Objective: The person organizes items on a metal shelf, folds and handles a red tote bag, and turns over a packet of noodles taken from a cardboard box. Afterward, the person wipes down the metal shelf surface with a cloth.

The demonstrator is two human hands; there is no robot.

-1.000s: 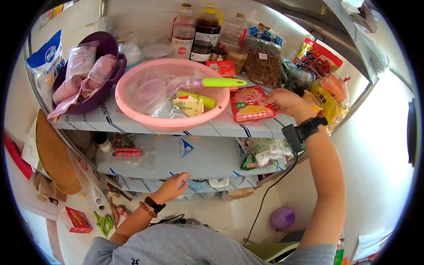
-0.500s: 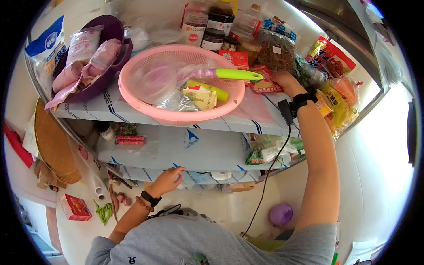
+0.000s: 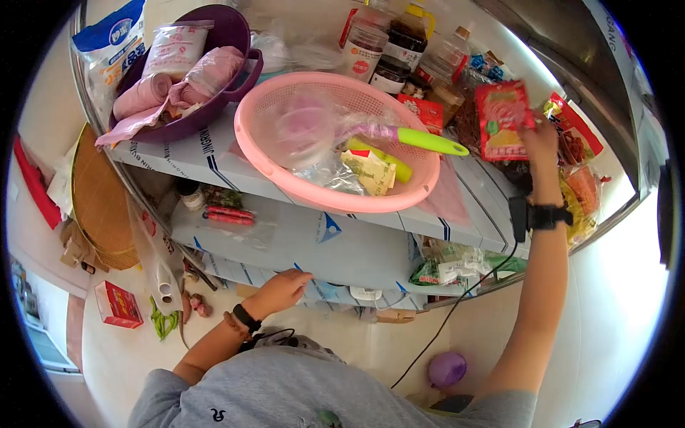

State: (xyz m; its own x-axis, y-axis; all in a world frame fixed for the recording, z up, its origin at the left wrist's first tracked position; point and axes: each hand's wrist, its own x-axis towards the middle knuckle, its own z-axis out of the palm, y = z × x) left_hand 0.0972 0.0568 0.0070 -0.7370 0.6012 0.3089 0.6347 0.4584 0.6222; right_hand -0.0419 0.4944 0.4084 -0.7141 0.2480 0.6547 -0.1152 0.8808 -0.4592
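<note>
My right hand point(image 3: 539, 146) grips the edge of a red seasoning packet point(image 3: 503, 121), raised upright over the right side of the top shelf. Behind the packet, dark dried food in a clear bag point(image 3: 465, 128) is partly hidden. My left hand point(image 3: 282, 291) hangs by the front edge of the lower shelf point(image 3: 357, 246), fingers loosely bent and nothing visible in them. Left of the packet stands a pink colander point(image 3: 285, 178), holding a ladle with a green handle point(image 3: 432, 141) and plastic wrappings.
A purple pot point(image 3: 239, 43) with pink rolls stands at the shelf's left. Bottles such as a dark sauce bottle point(image 3: 407, 39) line the back. Food bags point(image 3: 581, 192) hang at the right. On the floor are a purple balloon point(image 3: 447, 369) and a red box point(image 3: 118, 304). A black cable dangles from my right wrist.
My right hand has lifted the red packet off the shelf, up and to the right. The view has shifted, so the shelf things appear further right. My left hand stays near the lower shelf edge.
</note>
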